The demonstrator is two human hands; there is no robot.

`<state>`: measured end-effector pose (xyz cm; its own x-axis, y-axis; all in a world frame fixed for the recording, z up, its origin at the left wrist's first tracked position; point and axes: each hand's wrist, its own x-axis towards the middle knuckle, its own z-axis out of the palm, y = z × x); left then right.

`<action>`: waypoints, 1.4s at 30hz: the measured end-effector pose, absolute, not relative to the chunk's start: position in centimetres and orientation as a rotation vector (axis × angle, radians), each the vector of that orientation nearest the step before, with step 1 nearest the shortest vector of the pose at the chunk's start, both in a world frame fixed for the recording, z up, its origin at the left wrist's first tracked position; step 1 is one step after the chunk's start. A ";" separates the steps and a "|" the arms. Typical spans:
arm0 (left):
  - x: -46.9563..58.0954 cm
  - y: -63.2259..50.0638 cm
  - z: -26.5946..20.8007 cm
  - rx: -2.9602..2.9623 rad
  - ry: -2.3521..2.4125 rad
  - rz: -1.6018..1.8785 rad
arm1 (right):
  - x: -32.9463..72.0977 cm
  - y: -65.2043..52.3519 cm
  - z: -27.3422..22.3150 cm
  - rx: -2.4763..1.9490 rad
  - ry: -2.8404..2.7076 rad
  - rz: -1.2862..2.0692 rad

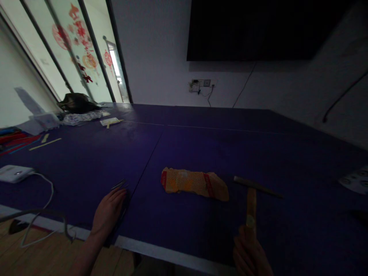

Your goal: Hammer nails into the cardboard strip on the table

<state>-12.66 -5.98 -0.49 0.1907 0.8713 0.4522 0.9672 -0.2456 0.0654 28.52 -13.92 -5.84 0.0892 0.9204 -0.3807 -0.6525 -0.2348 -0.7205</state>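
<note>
My right hand [250,253] is wrapped around the wooden handle of a hammer [251,207], whose dark metal head is raised at the top, over the table. My left hand [110,205] rests low on the table, fingers bent and close together. Several thin metal nails [119,184] stick out past its fingertips; how the fingers meet them is partly hidden. Between the two hands lies a flat orange-yellow knitted piece, like a sock [194,183], with red bands near its ends. Neither hand touches it.
A purple-covered table [207,149] has a seam and a pale front edge. At left are a white device [15,173] with a cable, coloured strips [20,142], a clear plastic box [43,122] and a black bag [77,102]. Wall sockets [202,83] sit below a dark screen [253,30].
</note>
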 end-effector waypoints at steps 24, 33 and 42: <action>-12.3 -6.4 0.1 -2.324 -1.940 -0.361 | 26.4 -14.5 -3.4 -0.884 -0.317 1.481; -13.0 -5.9 -1.3 -2.310 -1.938 -0.725 | 27.0 -14.3 -4.5 -0.839 -0.330 1.523; -8.5 -7.8 1.3 -2.404 -2.055 -1.416 | 27.2 -14.0 -4.8 -0.892 -0.386 1.508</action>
